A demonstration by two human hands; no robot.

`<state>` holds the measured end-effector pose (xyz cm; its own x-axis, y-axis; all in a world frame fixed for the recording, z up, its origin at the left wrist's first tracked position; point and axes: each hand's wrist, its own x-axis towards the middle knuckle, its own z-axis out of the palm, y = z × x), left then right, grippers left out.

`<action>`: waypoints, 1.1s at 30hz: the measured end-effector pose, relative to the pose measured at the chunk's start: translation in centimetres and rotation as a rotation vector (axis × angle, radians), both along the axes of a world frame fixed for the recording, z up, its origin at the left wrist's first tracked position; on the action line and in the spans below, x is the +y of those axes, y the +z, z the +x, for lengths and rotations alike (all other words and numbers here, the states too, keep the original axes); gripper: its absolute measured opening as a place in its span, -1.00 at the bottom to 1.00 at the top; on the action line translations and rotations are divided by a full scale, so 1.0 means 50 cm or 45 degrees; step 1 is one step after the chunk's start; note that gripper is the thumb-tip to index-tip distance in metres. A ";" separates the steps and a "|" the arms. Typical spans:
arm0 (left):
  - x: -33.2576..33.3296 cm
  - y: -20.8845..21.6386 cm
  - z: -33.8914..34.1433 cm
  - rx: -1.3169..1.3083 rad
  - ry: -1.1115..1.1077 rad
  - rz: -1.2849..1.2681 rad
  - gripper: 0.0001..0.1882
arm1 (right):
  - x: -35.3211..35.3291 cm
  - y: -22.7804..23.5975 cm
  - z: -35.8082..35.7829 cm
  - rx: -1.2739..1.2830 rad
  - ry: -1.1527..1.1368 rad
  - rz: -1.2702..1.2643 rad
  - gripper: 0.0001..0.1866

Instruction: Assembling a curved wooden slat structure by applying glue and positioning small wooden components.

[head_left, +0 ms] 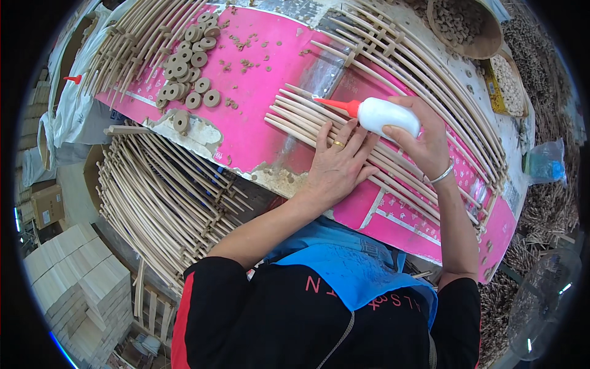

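While the right hand (428,136) wraps around the rear of a squeeze bottle (388,118), its thumb on the near side and fingers on the far side, the left hand (343,161) lies palm down with its fingers slightly spread across a row of pale wooden rods (295,115). The bottle lies almost on its side in the grip, its long axis running mostly left to right, and its red nozzle (338,106) points to the person's left and slightly away from the body. The nozzle tip is over or just beside the near ends of the rods; whether it touches them cannot be told. The bottle is above the pink surface (258,132), just beyond the left hand's fingertips and left of the right palm. The rods slant from upper left to lower right, passing under the left hand. Farther out, joined rods (350,59) with small crosspieces lie at a similar slant, and wooden rings (174,91) are heaped to the left. The bottle's visible side is plain white; pale printed characters and patterns mark the pink covering, and red lettering appears upside down on the black shirt (270,307).
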<state>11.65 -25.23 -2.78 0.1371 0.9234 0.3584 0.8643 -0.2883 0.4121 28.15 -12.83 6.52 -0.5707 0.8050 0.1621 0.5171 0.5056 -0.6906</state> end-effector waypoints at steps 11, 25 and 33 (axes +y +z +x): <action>0.001 -0.008 0.004 -0.015 0.006 0.030 -0.31 | 0.001 0.009 -0.010 -0.094 0.097 -0.032 -0.54; 0.002 -0.003 0.004 0.004 0.004 -0.003 -0.30 | 0.005 0.013 -0.024 -0.063 0.141 0.050 -0.55; 0.003 -0.004 0.004 0.005 0.019 0.021 -0.34 | 0.002 0.029 -0.021 -0.110 0.151 0.041 -0.55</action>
<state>11.85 -25.07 -3.00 0.1252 0.9192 0.3734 0.8702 -0.2825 0.4037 27.08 -12.74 7.96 -0.6746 0.7261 0.1328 0.5090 0.5879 -0.6287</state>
